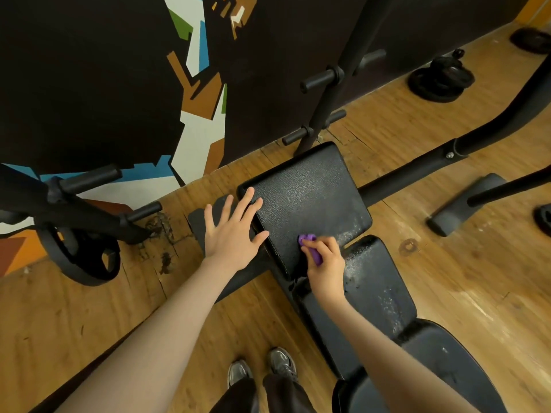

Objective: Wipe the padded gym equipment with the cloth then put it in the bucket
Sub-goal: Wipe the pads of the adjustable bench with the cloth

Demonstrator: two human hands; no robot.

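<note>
A black padded gym bench runs from the lower right toward the wall; its upper pad shows a pale dusty film along the right side. My right hand grips a small purple cloth bunched in its fingers and presses it onto the near edge of that pad. My left hand lies flat with spread fingers over the pad's left edge. A second, narrower pad below it is also speckled with dust. No bucket is in view.
Black rack uprights with pegs stand behind the bench by a dark painted wall. A weight plate leans at the left; more plates lie on the wooden floor at the upper right. My shoes are beside the bench.
</note>
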